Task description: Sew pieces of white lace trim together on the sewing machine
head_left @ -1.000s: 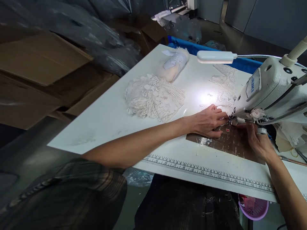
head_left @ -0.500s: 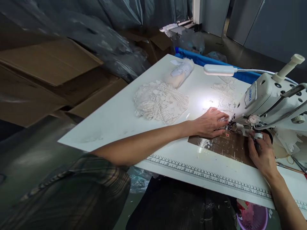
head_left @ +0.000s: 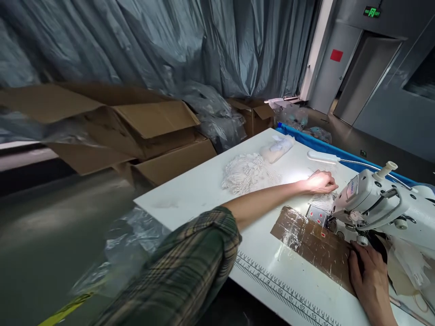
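Observation:
My left hand (head_left: 322, 182) is behind the machine head under the lamp light, its fingers curled closed over white lace trim (head_left: 321, 202) that spreads beneath it. My right hand (head_left: 371, 271) lies at the right end of a brown board (head_left: 306, 240), thumb and fingers apart, beside the white sewing machine (head_left: 369, 199). Its fingertips are partly hidden near the machine's knob. No cloth shows in the right hand. A metal plate with red marks (head_left: 317, 215) sits left of the presser foot.
A heap of white lace (head_left: 249, 174) and a wrapped pale bundle (head_left: 277, 149) lie on the white table (head_left: 176, 199). A lamp (head_left: 322, 157) reaches over it. A printed ruler (head_left: 282, 290) runs along the front edge. Cardboard boxes (head_left: 156, 120) stand left; whitish fabric (head_left: 409, 262) lies right.
My left hand has moved from beside the needle to farther back, onto the lace, and its fingers have closed. My right hand stays near the machine. The view has tilted up and left.

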Motion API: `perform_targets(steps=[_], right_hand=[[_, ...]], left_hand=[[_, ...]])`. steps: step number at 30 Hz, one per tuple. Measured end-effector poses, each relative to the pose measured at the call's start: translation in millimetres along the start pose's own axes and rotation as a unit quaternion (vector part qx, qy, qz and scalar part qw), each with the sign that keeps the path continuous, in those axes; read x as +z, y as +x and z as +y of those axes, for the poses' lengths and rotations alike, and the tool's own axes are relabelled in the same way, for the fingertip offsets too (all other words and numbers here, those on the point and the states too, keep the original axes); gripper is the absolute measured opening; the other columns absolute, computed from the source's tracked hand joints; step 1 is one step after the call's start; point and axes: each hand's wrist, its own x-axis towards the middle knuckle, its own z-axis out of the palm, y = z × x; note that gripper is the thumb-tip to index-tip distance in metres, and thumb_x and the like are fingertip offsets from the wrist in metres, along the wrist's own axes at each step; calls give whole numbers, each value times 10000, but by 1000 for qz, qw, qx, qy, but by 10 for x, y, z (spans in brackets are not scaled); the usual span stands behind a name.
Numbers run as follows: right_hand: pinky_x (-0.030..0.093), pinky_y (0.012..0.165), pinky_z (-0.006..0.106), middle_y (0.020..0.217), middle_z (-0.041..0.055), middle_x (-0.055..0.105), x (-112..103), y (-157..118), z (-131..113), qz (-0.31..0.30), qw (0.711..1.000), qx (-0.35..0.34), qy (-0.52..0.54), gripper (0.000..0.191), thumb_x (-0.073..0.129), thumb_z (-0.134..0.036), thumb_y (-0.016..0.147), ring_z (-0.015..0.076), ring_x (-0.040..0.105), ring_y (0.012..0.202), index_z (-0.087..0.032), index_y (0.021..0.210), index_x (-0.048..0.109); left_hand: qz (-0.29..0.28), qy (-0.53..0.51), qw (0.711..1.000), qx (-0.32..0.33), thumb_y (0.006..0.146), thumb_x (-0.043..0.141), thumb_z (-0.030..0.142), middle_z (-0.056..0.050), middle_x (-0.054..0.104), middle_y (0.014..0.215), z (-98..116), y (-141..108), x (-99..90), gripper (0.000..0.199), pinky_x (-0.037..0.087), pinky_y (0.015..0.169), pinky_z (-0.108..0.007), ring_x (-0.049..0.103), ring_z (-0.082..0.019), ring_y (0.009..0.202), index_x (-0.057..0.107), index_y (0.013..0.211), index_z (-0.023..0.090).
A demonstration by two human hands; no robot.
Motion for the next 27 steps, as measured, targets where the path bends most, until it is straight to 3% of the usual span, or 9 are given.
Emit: perform_targets(steps=[2, 5, 7, 10, 13, 18, 22, 27], right_hand=[[460, 747, 394, 954, 109, 707, 8, 10, 3, 2, 1000, -11, -4, 467, 349, -493, 1003, 260, 613, 884, -173, 981, 689], [469, 745, 409, 966, 126, 717, 12, 15, 33, 5, 1000, -23, -7, 506, 324, -497, 1005, 276, 623, 888, -152, 981, 694], [476, 732, 420, 986, 140, 720, 18, -7, 103, 5, 999, -33, -16, 519, 324, -498, 1000, 288, 632, 881, -140, 1000, 699], [481, 686, 417, 1016, 142, 722, 50, -66, 270, -35, 994, -88, -49, 471, 387, -488, 975, 297, 647, 859, -152, 1058, 707], [482, 648, 415, 1028, 138, 719, 109, -116, 411, -51, 992, -91, -76, 441, 415, -465, 956, 302, 649, 828, -172, 1121, 700], [460, 619, 412, 995, 142, 719, 153, -99, 433, -33, 993, -90, -69, 437, 408, -434, 936, 304, 635, 785, -169, 1118, 704], [451, 630, 415, 947, 149, 718, 74, -41, 332, -34, 995, -85, -45, 454, 373, -414, 944, 298, 620, 766, -144, 1089, 709], [454, 645, 434, 969, 154, 711, -9, -15, 204, -50, 997, -29, -48, 494, 349, -461, 939, 317, 610, 815, -158, 1070, 716]], left_hand=[[-10, 27, 1000, 0, 989, 395, 302, -82, 693, 831, 17, 12, 18, 405, 441, 781, -321, 639, -210, 815, 699, 774, 142], [-14, 63, 998, 9, 975, 469, 309, -122, 656, 1160, 55, -134, 11, 278, 420, 899, -368, 605, -263, 1079, 694, 995, 147], [-20, 80, 996, 16, 956, 538, 326, -120, 578, 1326, 89, -353, -31, 271, 411, 938, -379, 565, -274, 1174, 651, 1152, 177], [-28, 106, 993, 35, 962, 555, 361, -93, 540, 1390, 121, -824, -144, 310, 404, 967, -387, 569, -256, 1162, 604, 1235, 225], [2, 190, 981, 47, 947, 578, 322, -159, 566, 1326, 76, -1338, -295, 341, 391, 965, -433, 583, -276, 1094, 583, 1237, 142], [79, 224, 969, -73, 957, 572, 314, -134, 628, 1174, -210, -1932, -509, 271, 399, 907, -395, 579, -254, 1021, 619, 1140, 118], [103, 167, 970, -145, 965, 577, 308, -57, 657, 930, -415, -2083, -544, 201, 418, 837, -342, 594, -199, 880, 668, 895, 143], [183, 163, 963, -111, 991, 536, 291, -52, 673, 894, -410, -2071, -461, 248, 448, 805, -340, 605, -178, 826, 670, 844, 143]])
